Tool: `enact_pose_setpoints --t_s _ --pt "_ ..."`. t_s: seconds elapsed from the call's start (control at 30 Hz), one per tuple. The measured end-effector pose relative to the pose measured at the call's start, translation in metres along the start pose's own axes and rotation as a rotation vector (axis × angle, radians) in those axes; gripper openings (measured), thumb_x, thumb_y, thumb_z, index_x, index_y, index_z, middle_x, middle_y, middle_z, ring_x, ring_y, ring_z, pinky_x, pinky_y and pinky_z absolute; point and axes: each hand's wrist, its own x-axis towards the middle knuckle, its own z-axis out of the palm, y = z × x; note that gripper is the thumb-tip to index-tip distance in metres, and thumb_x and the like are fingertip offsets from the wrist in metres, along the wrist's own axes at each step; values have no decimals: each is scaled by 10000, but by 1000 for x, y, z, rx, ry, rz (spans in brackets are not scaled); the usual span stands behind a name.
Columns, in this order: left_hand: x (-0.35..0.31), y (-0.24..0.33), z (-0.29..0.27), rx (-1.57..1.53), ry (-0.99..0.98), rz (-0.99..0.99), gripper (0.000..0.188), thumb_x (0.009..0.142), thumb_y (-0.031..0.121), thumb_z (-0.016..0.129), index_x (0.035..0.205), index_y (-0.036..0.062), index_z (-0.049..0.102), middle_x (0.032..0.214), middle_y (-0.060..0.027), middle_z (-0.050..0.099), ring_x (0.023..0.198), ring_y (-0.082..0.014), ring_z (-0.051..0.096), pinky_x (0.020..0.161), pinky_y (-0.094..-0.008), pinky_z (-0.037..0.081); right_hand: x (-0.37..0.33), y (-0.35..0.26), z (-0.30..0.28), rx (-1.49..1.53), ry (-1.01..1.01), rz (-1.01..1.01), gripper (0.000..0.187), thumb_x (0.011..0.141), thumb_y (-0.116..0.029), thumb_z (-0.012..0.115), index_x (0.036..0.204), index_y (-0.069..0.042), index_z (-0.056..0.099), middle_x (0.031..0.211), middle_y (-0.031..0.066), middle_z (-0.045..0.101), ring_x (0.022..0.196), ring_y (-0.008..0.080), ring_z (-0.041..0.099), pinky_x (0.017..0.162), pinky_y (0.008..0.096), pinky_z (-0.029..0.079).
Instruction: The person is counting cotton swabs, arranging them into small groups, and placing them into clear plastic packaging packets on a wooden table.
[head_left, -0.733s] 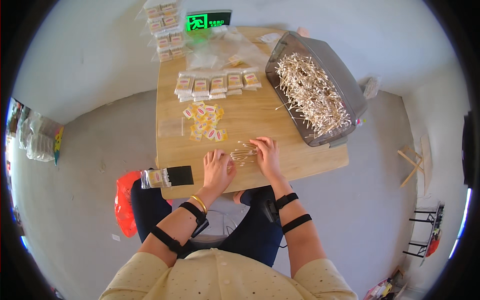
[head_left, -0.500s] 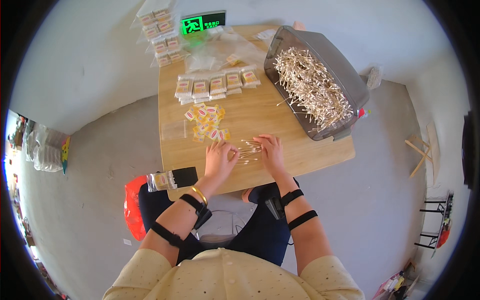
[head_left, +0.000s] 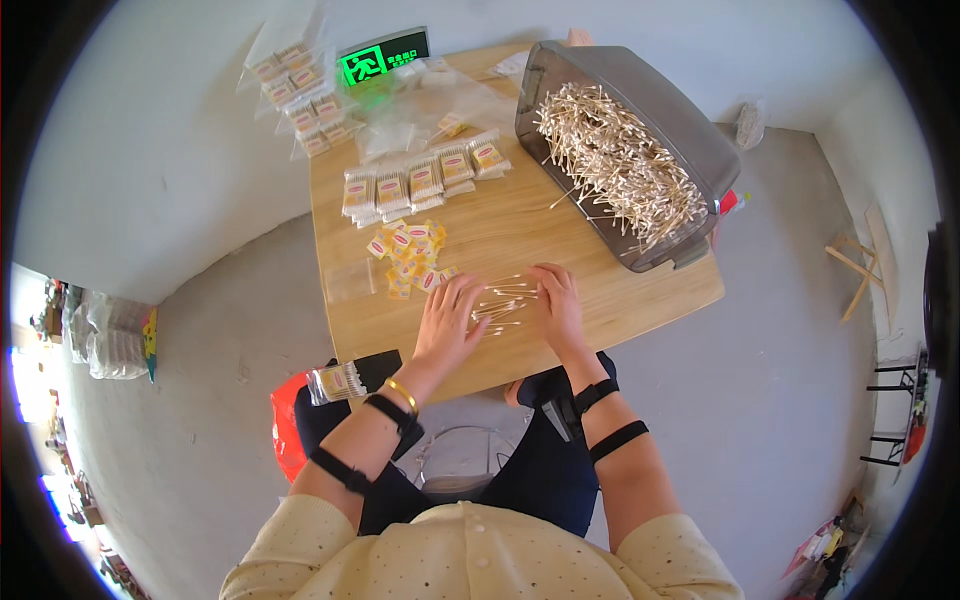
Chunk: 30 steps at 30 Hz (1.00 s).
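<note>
A loose bunch of cotton swabs (head_left: 508,302) lies on the wooden table, spread roughly side by side between my hands. My left hand (head_left: 446,318) is at their left ends, thumb apart from the fingers, the fingertips close to or touching the swabs. At the right ends is my right hand (head_left: 560,308), its fingers bent and apart, with no swab clearly gripped. Just beyond my left hand lies a pile of small yellow-and-white labels (head_left: 408,250). An empty clear bag (head_left: 350,281) is beside the pile.
A grey tub (head_left: 705,130) of loose swabs lies tilted at the far right. Packed swab bags (head_left: 424,179) form a row behind the labels; more are stacked at the far left. One pack (head_left: 337,382) and a black pad (head_left: 381,367) sit at the near left edge.
My left hand has opened from a thumb-and-finger pinch and turned flatter over the swab ends. My right hand has shifted slightly to the right. The whole view has tilted a little.
</note>
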Motion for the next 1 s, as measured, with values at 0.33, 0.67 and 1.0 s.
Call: enact_pose_setpoints --t_s 0.33,0.67,1.0 --pt "-42 1 25 125 -200 31 819 932 270 669 1569 -55 271 1671 -226 197 1563 -381 179 1273 -491 189 0 -11 40 57 -206 -194 342 930 57 535 1232 -53 653 1332 156 569 1252 369 531 1055 434 454" --pt "1 6 26 286 -294 79 875 985 499 547 1587 -51 232 1674 -216 209 1573 -355 151 1277 -505 117 5 -3 18 251 18 26 380 936 102 438 1241 -30 623 1289 200 571 1183 374 566 987 389 478" --pt "-1 12 31 285 -355 48 903 982 548 555 1590 -38 232 1663 -218 236 1566 -343 180 1272 -516 122 5 -6 16 244 115 48 314 975 57 454 1227 -24 621 1247 215 602 1162 409 581 971 430 489"
